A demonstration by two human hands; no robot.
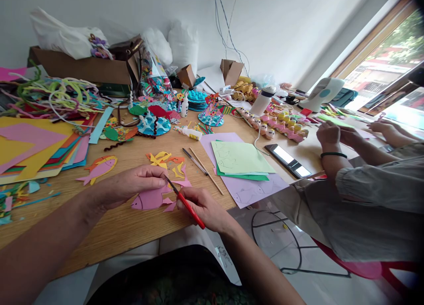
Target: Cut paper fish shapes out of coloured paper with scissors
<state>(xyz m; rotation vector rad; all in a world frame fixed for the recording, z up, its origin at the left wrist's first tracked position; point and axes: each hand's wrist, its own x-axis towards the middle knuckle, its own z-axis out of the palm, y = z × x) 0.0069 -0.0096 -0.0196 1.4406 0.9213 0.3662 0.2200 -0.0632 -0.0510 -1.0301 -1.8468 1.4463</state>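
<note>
My right hand (pixel 202 207) is closed on red-handled scissors (pixel 191 211), whose dark blades point up and left. The blade tips meet my left hand (pixel 145 181), whose fingers pinch a small piece too hidden to make out. Below my left hand a pink paper fish (pixel 147 200) with a drawn eye and gill line lies near the table edge. Orange, yellow and pink scraps (pixel 179 165) lie just beyond both hands. To the left rests a pink fish with yellow and orange layers (pixel 102 169).
Colored paper sheets (pixel 33 141) are stacked at the left. A pen (pixel 195 161), a wooden stick (pixel 207 171), green sheets (pixel 243 157) and a phone (pixel 288 160) lie to the right. Another person's hands (pixel 331 135) are farther right. Paper crafts (pixel 154 123) and glue bottles (pixel 192 133) stand behind.
</note>
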